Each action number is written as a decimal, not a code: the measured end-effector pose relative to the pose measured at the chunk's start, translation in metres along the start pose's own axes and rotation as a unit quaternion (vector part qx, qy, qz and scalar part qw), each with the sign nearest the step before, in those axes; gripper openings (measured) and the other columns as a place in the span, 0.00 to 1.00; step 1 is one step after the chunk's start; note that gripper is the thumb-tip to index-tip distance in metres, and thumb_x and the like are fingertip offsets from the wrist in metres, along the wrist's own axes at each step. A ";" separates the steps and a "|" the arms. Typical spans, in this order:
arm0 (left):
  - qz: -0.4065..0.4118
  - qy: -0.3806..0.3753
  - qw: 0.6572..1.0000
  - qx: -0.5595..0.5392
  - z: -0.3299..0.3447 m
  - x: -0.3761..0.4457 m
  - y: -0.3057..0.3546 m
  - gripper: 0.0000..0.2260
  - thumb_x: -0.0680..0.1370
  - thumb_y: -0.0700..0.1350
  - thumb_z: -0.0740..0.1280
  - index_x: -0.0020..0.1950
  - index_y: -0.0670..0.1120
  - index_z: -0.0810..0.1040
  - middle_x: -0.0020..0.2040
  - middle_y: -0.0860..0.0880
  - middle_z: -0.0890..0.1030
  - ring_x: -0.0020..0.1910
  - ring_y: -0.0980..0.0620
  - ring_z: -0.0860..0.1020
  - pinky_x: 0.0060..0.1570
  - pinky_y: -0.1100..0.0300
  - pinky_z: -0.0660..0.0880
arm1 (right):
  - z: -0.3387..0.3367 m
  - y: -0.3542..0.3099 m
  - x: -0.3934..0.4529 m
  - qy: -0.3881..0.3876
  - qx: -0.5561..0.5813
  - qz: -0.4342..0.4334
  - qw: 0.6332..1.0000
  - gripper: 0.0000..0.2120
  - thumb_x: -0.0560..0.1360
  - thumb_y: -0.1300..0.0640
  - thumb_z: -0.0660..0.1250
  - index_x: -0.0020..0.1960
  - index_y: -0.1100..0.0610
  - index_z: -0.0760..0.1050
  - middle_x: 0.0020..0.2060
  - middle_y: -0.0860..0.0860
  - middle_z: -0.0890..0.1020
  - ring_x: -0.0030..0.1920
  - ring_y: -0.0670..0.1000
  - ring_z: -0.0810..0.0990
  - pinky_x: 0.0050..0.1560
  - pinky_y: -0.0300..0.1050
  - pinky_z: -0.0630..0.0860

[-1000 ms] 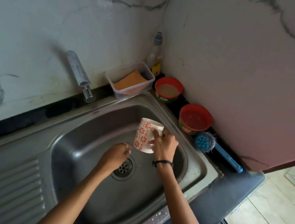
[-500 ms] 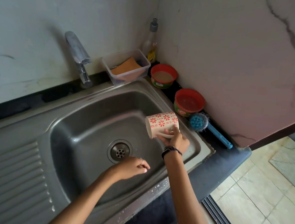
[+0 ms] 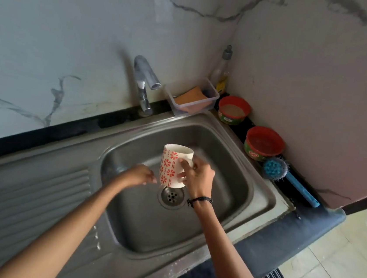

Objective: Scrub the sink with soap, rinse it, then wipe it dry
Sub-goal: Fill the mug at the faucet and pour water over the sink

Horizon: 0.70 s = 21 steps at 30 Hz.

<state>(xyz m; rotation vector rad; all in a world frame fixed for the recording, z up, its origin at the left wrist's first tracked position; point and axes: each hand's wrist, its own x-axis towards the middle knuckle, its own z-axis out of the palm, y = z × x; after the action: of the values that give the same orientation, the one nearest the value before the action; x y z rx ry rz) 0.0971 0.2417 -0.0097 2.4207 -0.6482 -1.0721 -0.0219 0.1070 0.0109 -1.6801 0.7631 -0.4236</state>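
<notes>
Stainless steel sink (image 3: pixel 261 193) set into a dark countertop (image 3: pixel 292 238), basin to the right, ribbed drainboard (image 3: pixel 22 200) to the left. Round drain strainer (image 3: pixel 171 196) at the basin floor's middle. Right hand (image 3: pixel 197 177) above the basin, just over the drain, fingers curled round the handle of a white mug with red flower print (image 3: pixel 173 164), thumb pressed on the handle's top; mug upright, mouth up, clear of the basin floor. Dark band round the right wrist. Left hand (image 3: pixel 138 176) just left of the mug, over the basin's left half, fingers loosely bent and drawn together at the tips, nothing held; touching the mug or not, could not tell through the blur. Chrome tap (image 3: pixel 144 81) at the sink's back edge, spout over the back rim. Clear plastic tub (image 3: pixel 212 96) at the back right corner of the sink, orange sponge (image 3: pixel 191 97) inside. Bottle with grey cap (image 3: pixel 221 72) behind the tub, in the wall corner. Along the countertop's right edge, two red-rimmed round tubs (image 3: pixel 233 110) (image 3: pixel 263 143), one behind the other, then a blue dish brush (image 3: pixel 275 168) lying just in front, handle pointed toward the front corner. Small white flecks on the sink's front rim.
</notes>
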 end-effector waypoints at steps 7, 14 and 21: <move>-0.086 0.150 0.981 -0.092 -0.095 0.013 -0.005 0.08 0.76 0.36 0.65 0.53 0.38 0.80 0.45 0.42 0.80 0.40 0.50 0.77 0.35 0.62 0.69 | 0.014 -0.011 0.034 -0.099 -0.086 -0.054 0.990 0.06 0.72 0.56 0.68 0.40 0.58 0.75 0.36 0.57 0.83 0.38 0.54 0.83 0.40 0.47 0.79; -0.052 0.276 0.948 -0.150 -0.136 0.055 0.035 0.12 0.78 0.50 0.64 0.47 0.40 0.74 0.45 0.40 0.78 0.47 0.43 0.78 0.52 0.50 0.75 | 0.018 -0.010 0.066 -0.146 -0.052 -0.083 0.984 0.07 0.71 0.61 0.69 0.49 0.57 0.79 0.38 0.48 0.80 0.41 0.47 0.79 0.39 0.35 0.75; -0.097 0.342 0.890 -0.285 -0.133 0.107 0.047 0.15 0.78 0.44 0.65 0.59 0.35 0.75 0.54 0.41 0.78 0.53 0.41 0.78 0.55 0.47 0.76 | 0.026 0.004 0.100 -0.179 -0.017 -0.101 0.978 0.17 0.70 0.62 0.70 0.59 0.55 0.78 0.52 0.50 0.82 0.54 0.46 0.80 0.50 0.36 0.78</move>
<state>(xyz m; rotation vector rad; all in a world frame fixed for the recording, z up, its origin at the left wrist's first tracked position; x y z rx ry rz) 0.2505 0.1670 0.0366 2.1267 0.1410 -0.3215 0.0664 0.0570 -0.0117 -1.8079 0.3371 -0.2368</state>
